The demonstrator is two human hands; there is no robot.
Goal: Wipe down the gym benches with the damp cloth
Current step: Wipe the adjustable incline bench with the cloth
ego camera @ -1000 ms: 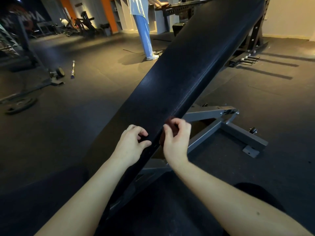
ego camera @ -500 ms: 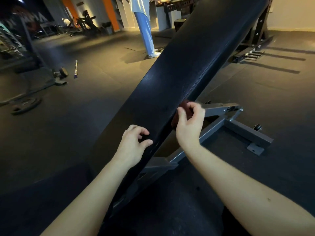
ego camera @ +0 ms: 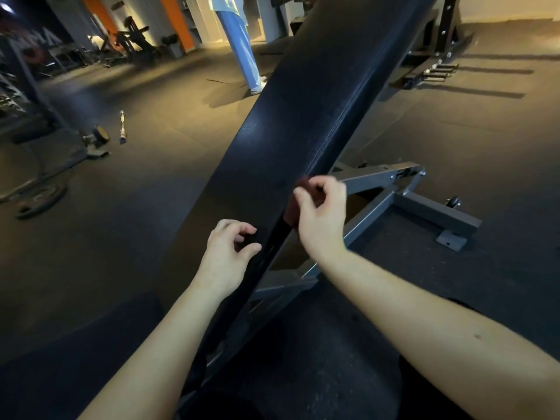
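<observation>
A long black padded gym bench (ego camera: 303, 116) slopes up and away from me on a grey steel frame (ego camera: 378, 183). My right hand (ego camera: 322, 213) grips a small dark red cloth (ego camera: 292, 212) and holds it against the bench's right side edge. My left hand (ego camera: 227, 253) rests on the top of the pad near that edge with its fingers curled and nothing in them. Most of the cloth is hidden behind my right hand.
A person in blue trousers (ego camera: 242, 50) stands on the dark rubber floor beyond the bench. A weight plate (ego camera: 39, 198), a small dumbbell (ego camera: 97, 136) and a short bar (ego camera: 122, 127) lie at the left. A black rack base (ego camera: 430, 71) stands at the back right.
My right hand slid the cloth up along the bench's right edge, then came slightly back down. My left hand has stayed in place on the pad.
</observation>
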